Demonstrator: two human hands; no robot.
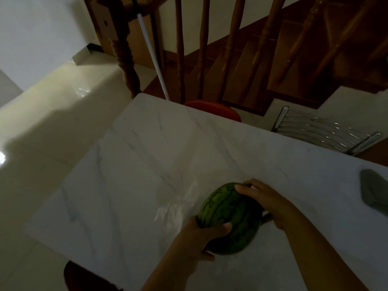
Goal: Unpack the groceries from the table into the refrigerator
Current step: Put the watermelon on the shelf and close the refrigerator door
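Gripping a watermelon over the marble table

Holding a small striped green watermelon (230, 217) between both hands, low over the near part of the white marble-patterned table (147, 164); whether resting on the surface or just lifted off it cannot be told. Left hand (201, 238) cupped under the near left side, thumb pressed across the rind, fingers curled beneath and out of sight. Right hand (264, 200) wrapped over the far right side, fingers spread on top of the rind. Lying just to the left of the melon, a clear crumpled plastic film (174, 208), glinting faintly. Well apart at the table's right edge, a folded grey cloth (373, 192). Beyond the far edge, a red stool seat (214, 110) tucked close against the table, and to the right a chrome wire chair back (323, 131). Behind those, dark wooden stair balusters (201, 49), with a white pole (153, 53) leaning among them. Pale glossy floor tiles (42, 122) to the left. Dim light throughout.
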